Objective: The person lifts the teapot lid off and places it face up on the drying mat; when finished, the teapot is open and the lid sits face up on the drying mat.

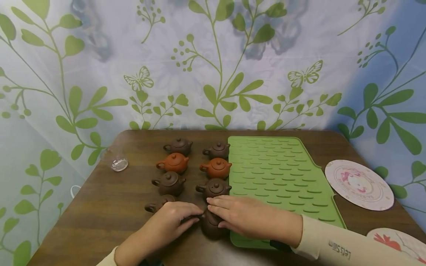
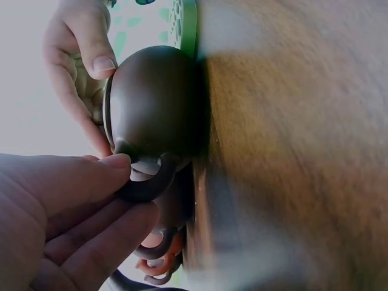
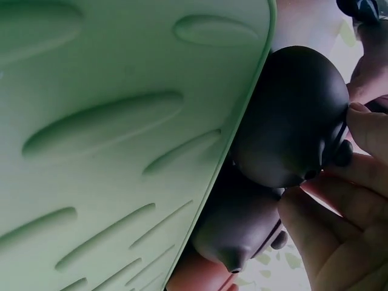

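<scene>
At the near end of the right-hand row stands a dark brown teapot (image 1: 214,229), close against the green mat (image 1: 276,177). My left hand (image 1: 168,220) pinches its looped handle (image 2: 159,183) between thumb and fingers. From the mat side, my right hand (image 1: 244,214) reaches over the teapot and holds it at the top, thumb and fingers around the lid; the lid is mostly covered in the head view. Just behind it is another dark teapot (image 1: 213,187), then an orange teapot (image 1: 217,168) and a dark one (image 1: 217,150) at the back.
A second row of teapots runs along the left, with an orange one (image 1: 174,163) among dark ones; my left hand overlaps its nearest teapot (image 1: 159,203). A clear glass (image 1: 119,163) stands far left. Right of the mat lie two round printed placemats (image 1: 359,184).
</scene>
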`<state>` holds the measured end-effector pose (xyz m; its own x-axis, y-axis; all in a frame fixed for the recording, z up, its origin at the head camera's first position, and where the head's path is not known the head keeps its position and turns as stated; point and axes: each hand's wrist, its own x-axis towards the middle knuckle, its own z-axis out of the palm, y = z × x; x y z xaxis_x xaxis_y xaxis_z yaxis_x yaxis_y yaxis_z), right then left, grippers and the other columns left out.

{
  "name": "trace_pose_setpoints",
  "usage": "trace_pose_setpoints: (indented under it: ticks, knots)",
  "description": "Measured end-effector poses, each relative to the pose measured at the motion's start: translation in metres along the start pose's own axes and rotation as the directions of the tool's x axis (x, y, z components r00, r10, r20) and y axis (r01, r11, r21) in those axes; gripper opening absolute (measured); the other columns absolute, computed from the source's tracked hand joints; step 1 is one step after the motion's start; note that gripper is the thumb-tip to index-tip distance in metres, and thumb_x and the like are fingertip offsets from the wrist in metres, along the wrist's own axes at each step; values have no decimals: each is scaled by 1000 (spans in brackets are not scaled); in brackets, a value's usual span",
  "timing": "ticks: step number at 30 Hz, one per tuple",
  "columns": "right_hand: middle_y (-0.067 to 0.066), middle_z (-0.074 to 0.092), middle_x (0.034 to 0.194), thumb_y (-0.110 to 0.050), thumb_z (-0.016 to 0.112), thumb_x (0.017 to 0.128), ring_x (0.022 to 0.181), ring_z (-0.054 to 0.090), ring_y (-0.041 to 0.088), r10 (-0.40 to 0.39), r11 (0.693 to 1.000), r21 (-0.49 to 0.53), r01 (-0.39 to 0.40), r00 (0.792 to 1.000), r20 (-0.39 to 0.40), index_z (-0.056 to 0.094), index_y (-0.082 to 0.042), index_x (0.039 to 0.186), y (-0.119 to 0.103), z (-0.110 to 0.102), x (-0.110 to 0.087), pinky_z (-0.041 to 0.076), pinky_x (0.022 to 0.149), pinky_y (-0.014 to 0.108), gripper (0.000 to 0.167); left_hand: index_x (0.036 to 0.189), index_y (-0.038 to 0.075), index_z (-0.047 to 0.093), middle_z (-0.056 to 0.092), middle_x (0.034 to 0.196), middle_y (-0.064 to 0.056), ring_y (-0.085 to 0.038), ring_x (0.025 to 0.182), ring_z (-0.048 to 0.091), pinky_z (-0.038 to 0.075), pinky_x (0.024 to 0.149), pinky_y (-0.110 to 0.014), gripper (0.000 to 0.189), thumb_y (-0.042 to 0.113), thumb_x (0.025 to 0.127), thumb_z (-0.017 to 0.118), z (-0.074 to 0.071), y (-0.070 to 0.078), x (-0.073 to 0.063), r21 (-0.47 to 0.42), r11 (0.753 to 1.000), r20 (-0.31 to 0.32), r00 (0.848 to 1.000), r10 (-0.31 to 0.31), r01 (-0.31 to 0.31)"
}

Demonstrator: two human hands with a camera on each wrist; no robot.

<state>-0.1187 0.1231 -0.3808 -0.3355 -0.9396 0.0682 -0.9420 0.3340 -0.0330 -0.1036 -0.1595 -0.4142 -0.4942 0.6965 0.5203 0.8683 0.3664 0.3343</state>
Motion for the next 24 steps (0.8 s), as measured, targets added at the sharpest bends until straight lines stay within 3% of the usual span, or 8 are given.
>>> trace_pose_setpoints:
  ticks: [7,11,24]
  knots:
    - [12,56,152,-25,63,109,139,52,19,-3,1000,28,4,999,-43,60,-2,147,1,1,2,47,108,34,44,110,7,78,76,108,1,-12,100,73,57,88,-24,29,-5,85,86,1,-1,-1,-5,1000,-9,1000,10,-10]
    - [10,63,143,-21,67,107,132,58,18,-22,1000,-4,22,995,-101,66,-2,140,1,2,6,49,105,31,38,110,7,78,76,108,1,-11,100,73,56,88,-23,30,-5,84,86,1,-1,-2,-5,1000,-11,1000,13,-13]
    - [5,72,126,-9,77,98,120,65,13,-46,999,14,50,983,-176,77,-6,118,4,1,13,53,97,27,20,110,7,78,76,108,2,-11,100,72,56,88,-24,28,-4,86,85,2,1,-1,17,1000,-2,1000,9,-9]
